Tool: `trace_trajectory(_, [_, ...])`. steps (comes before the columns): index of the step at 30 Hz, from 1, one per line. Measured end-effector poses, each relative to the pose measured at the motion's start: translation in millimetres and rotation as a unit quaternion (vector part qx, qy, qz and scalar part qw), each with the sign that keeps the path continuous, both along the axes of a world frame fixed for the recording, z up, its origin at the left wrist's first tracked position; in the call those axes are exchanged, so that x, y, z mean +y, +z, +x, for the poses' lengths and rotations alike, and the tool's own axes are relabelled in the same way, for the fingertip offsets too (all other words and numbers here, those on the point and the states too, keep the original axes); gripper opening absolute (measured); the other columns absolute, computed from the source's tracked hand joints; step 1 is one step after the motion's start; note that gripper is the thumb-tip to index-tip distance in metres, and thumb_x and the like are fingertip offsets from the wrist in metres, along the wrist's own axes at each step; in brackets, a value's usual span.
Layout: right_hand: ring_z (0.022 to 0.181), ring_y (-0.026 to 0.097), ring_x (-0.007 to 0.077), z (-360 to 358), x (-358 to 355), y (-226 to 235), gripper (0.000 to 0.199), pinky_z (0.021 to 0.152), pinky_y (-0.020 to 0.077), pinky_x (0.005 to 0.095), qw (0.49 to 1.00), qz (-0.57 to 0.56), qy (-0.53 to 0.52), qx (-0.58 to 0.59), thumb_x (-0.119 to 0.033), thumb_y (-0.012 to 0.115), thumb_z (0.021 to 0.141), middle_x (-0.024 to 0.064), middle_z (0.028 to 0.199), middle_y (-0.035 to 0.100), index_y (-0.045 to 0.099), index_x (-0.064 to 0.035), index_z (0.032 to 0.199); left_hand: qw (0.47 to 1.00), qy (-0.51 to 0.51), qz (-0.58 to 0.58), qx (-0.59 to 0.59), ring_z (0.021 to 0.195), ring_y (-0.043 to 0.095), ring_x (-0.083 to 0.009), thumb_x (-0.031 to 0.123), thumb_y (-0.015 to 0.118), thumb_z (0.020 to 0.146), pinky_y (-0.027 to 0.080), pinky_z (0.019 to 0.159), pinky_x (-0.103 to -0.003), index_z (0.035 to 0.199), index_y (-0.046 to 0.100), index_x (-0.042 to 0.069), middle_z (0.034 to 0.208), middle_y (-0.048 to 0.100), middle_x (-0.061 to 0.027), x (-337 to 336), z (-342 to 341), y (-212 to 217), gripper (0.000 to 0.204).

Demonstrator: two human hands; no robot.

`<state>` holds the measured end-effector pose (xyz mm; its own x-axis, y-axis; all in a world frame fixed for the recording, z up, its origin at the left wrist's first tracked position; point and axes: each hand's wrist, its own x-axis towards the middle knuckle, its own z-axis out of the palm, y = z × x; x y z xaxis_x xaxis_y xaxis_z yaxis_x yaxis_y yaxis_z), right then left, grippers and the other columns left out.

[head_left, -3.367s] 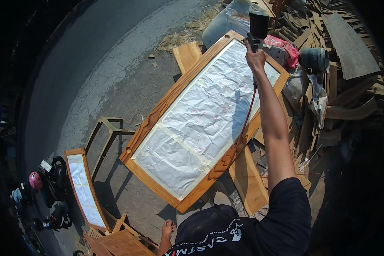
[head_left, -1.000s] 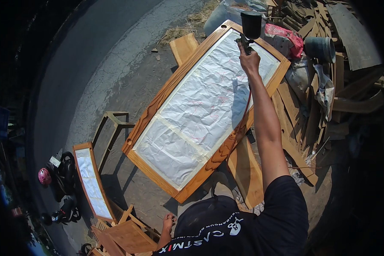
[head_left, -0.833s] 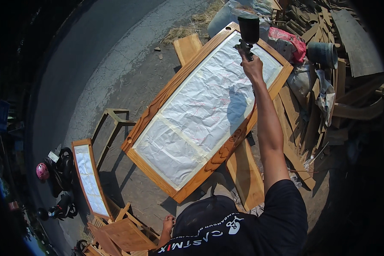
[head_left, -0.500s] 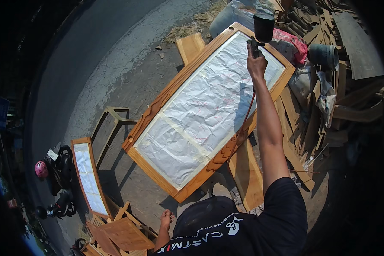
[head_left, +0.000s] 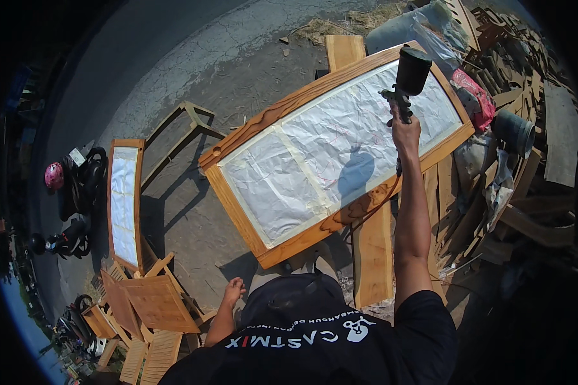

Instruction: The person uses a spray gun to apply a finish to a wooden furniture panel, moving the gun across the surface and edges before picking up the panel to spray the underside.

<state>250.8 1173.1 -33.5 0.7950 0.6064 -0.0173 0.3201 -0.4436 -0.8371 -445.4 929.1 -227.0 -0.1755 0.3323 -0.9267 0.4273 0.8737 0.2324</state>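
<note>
My right hand (head_left: 406,131) is stretched out and grips a spray gun (head_left: 408,76) with a black cup on top. It hovers over the far half of a long wooden door frame (head_left: 282,244) lying flat, whose glass panel is covered with taped white paper (head_left: 302,160). A hose runs back from the gun along my right arm. My left hand (head_left: 233,292) hangs low by my side near the frame's close end, fingers loosely apart, holding nothing.
A second paper-masked frame (head_left: 124,202) lies to the left. Wooden furniture parts (head_left: 149,307) are stacked at lower left. A pile of scrap boards (head_left: 520,160) and a dark bucket (head_left: 512,131) crowd the right. Motorbikes and a pink helmet (head_left: 54,176) stand far left.
The view has swung, so the frame now lies more crosswise. My right hand has drawn the spray gun back from the frame's far end toward its middle.
</note>
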Motion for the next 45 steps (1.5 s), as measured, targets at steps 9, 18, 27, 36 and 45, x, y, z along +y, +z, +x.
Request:
trace_trajectory(9, [0.059,0.056,0.0136,-213.4,-45.4,2.8,0.042,0.058,0.0445,0.033,0.991,0.007,0.128,0.041,-0.04,0.068,0.097,0.0065,0.062,0.061,0.071,0.0013,0.093,0.998,-0.004,0.055,-0.034,0.085,0.066,-0.013,0.04,0.062,0.098,0.047,0.067,-0.03,0.139,0.055,0.015,0.102,0.068,-0.0001,9.3,-64.9,-24.3,0.049])
trace_trajectory(18, [0.059,0.055,0.0132,-404.9,-79.4,-4.9,0.043,0.058,0.044,0.0333,0.97,-0.025,0.24,0.036,-0.041,0.068,0.096,0.0051,0.062,0.062,0.071,0.001,0.09,0.996,0.011,0.071,-0.045,0.087,0.067,-0.0144,0.039,0.063,0.098,0.047,0.064,-0.029,0.139,0.057,0.015,0.105,0.069,-0.0025,-15.6,-188.9,-55.6,0.048])
trace_trajectory(27, [0.062,0.057,0.0127,-468.0,-94.1,3.1,0.045,0.06,0.0447,0.0321,0.967,-0.043,0.249,0.014,-0.043,0.068,0.096,0.0051,0.063,0.064,0.071,0.0006,0.085,0.993,0.004,0.098,-0.073,0.087,0.067,-0.0132,0.041,0.061,0.098,0.048,0.068,-0.029,0.139,0.056,0.015,0.108,0.069,-0.0027,-23.4,-252.9,-73.2,0.049])
trace_trajectory(36, [0.066,0.056,0.0107,-473.3,-258.1,1.6,0.047,0.061,0.0441,0.0311,0.971,-0.113,0.192,0.081,-0.047,0.068,0.095,0.0022,0.069,0.063,0.074,-0.0005,0.1,0.99,-0.079,0.067,-0.098,0.083,0.066,-0.0128,0.041,0.061,0.099,0.049,0.065,-0.029,0.14,0.055,0.015,0.104,0.069,-0.0025,-11.7,-287.4,-108.5,0.049])
trace_trajectory(45, [0.069,0.062,0.0102,-534.9,-414.8,2.2,0.037,0.065,0.0494,0.03,0.985,-0.093,0.074,0.128,-0.036,0.069,0.097,0.0046,0.069,0.067,0.072,-0.0002,0.105,0.958,-0.258,0.101,-0.076,0.09,0.07,-0.0198,0.035,0.064,0.097,0.055,0.077,-0.033,0.137,0.058,0.006,0.113,0.071,-0.0142,69.0,-236.4,-86.8,0.05])
